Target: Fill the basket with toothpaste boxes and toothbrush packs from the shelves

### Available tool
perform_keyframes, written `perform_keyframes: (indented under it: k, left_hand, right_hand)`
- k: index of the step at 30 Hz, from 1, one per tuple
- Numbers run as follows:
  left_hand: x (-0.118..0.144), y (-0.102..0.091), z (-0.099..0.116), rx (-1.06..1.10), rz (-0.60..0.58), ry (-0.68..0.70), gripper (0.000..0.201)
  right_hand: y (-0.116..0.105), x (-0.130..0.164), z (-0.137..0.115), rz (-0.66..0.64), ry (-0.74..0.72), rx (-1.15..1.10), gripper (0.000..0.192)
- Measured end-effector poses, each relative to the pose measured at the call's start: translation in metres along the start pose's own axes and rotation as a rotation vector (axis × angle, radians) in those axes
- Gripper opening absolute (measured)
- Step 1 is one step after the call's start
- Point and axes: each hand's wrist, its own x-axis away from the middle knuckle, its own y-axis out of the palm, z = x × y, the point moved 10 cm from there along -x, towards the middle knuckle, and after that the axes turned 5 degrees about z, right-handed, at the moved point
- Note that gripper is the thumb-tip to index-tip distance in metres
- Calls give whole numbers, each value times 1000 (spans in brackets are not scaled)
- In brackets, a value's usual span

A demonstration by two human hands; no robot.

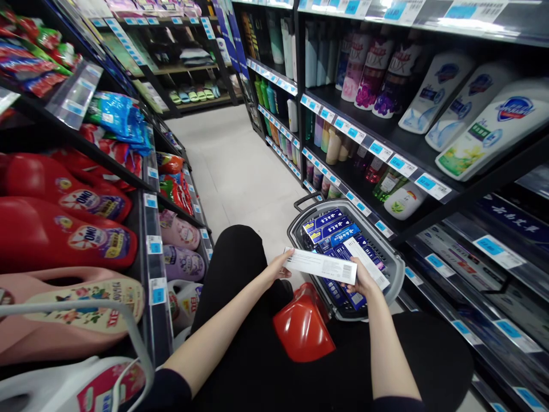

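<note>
A long white box (321, 265) with a barcode is held level between my two hands, above a grey shopping basket (392, 260). My left hand (279, 265) pinches its left end. My right hand (362, 280) grips its right end and also holds a second white box (369, 264) angled behind it. The basket stands on the floor and is filled with several blue toothpaste boxes (330, 224). A red stool (303, 324) shows between my black-clad knees.
A shop aisle with a pale floor (234, 166) runs ahead. Left shelves hold red detergent jugs (64, 237) and pink jugs. Right shelves (386, 151) carry shampoo and body-wash bottles with blue price tags. A white wire handle (128, 332) sits lower left.
</note>
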Motion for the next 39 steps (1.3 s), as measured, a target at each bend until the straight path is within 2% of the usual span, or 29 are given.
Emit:
perform_keyframes:
  k: [5, 11, 17, 21, 25, 30, 32, 39]
  left_hand:
    - [1, 2, 0, 11, -21, 6, 50]
    - [4, 6, -1, 169, -62, -46, 42]
    - [15, 11, 22, 257, -135, 79, 38]
    - [23, 21, 29, 322, -240, 109, 40]
    - [31, 31, 33, 362, -362, 132, 42]
    - [41, 40, 40, 325, -490, 193, 57]
    - [40, 39, 38, 337, -474, 163, 53]
    - [29, 26, 29, 320, -269, 103, 45]
  right_hand:
    - [-1, -2, -2, 4, -27, -14, 51]
    - [1, 4, -24, -63, -275, -14, 31]
    - [5, 11, -41, -141, -438, 26, 42]
    - [-4, 11, -52, -95, -527, -55, 52]
    - [-16, 4, -51, -22, -485, -163, 61]
    - [-29, 6, -59, 79, -593, -289, 42]
    - [-29, 8, -60, 90, -608, -284, 41]
    - [-19, 18, -67, 64, -681, -246, 41]
